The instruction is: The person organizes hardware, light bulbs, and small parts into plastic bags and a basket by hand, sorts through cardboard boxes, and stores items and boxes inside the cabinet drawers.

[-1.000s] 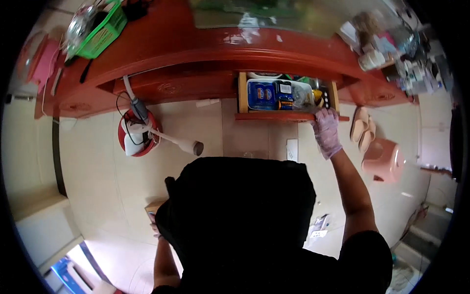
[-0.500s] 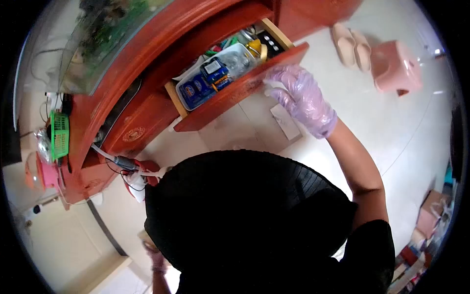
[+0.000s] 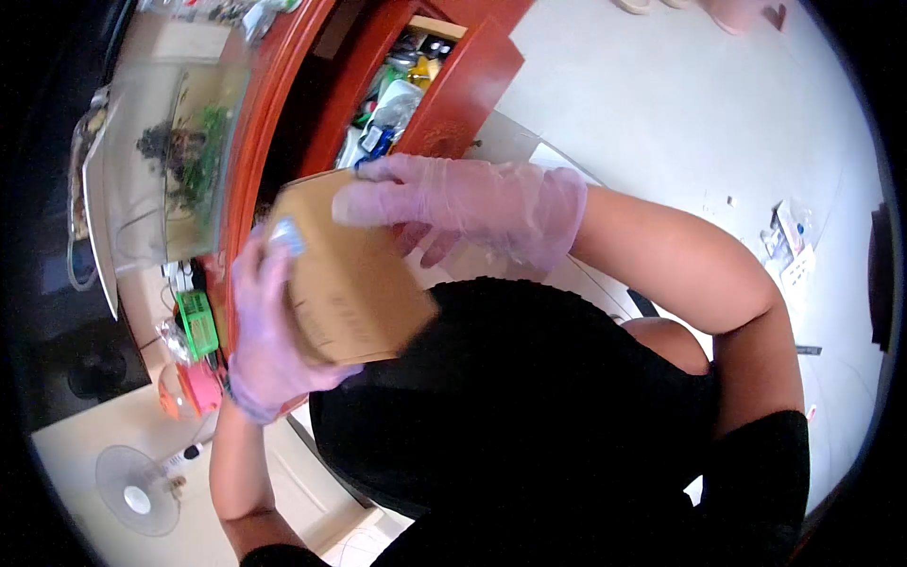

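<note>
A brown cardboard box (image 3: 354, 279) with dark print on its side is held up in front of my body, tilted. My left hand (image 3: 269, 326), in a thin translucent purple glove, is closed around its left side. From the right, my right hand (image 3: 463, 203), gloved the same way, lays its fingers over the upper edge of the box, closed against it. A small shiny bluish patch (image 3: 286, 236) shows on the box by my left fingers. Beyond my right hand is an open red wooden drawer (image 3: 472, 85), holding a white tray with blue packets and other small items.
A fish tank (image 3: 198, 161) with green plants stands on the red cabinet at left. Below it are a green basket (image 3: 196, 323), a pink container (image 3: 201, 386) and a white fan (image 3: 137, 496). Plastic bags and papers (image 3: 789, 246) lie on the floor at right.
My left hand has come up from low at the left with the box. My right hand has moved from the drawer front to the box. The view has shifted; the drawer stays open.
</note>
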Tool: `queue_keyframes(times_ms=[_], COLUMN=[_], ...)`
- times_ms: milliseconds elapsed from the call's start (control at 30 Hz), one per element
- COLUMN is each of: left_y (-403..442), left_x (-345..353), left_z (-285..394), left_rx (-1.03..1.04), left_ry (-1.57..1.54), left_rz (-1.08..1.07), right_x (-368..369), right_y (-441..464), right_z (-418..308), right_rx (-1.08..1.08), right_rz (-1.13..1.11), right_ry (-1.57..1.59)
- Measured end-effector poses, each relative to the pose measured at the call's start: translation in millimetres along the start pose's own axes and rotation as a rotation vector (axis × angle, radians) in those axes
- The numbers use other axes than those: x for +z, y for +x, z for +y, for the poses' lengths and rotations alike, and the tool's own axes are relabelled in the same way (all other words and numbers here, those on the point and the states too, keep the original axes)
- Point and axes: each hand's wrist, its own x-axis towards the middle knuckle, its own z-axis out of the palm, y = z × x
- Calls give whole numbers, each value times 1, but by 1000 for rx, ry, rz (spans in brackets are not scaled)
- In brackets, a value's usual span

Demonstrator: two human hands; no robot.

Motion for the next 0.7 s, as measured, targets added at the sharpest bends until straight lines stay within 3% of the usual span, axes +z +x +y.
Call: queue_keyframes(times_ms=[67,200,333,400,433,467,567,633,700], left_y=[38,81,85,73,68,62,56,45,35], left_x=[12,36,49,44,43,47,59,72,88], left_z=[15,10,21,40,45,47,38,23,2], left_rx=[80,179,0,-97,-115,-129,-236,-311,-402], left_ry=[143,325,307,212,167,98,-72,-166,-348], left_rz=[-49,-50,95,56,40,53,-50,-47,25], right_x=[-9,-35,-78,-88,-92,-103,-125,-106,-111], right_y=[-7,-27,1,16,23,38,61,26,44], right_z=[-1,-6,2,-6,-7,-2,16,-28,-22], right_rx=[-74,-75,-368,-420,-426,-420,-399,-68,-12], right_rz=[27,286,401,320,457,450,480,395,251], right_ry=[-81,-196,-622,-591,-977,-960,-408,9,289])
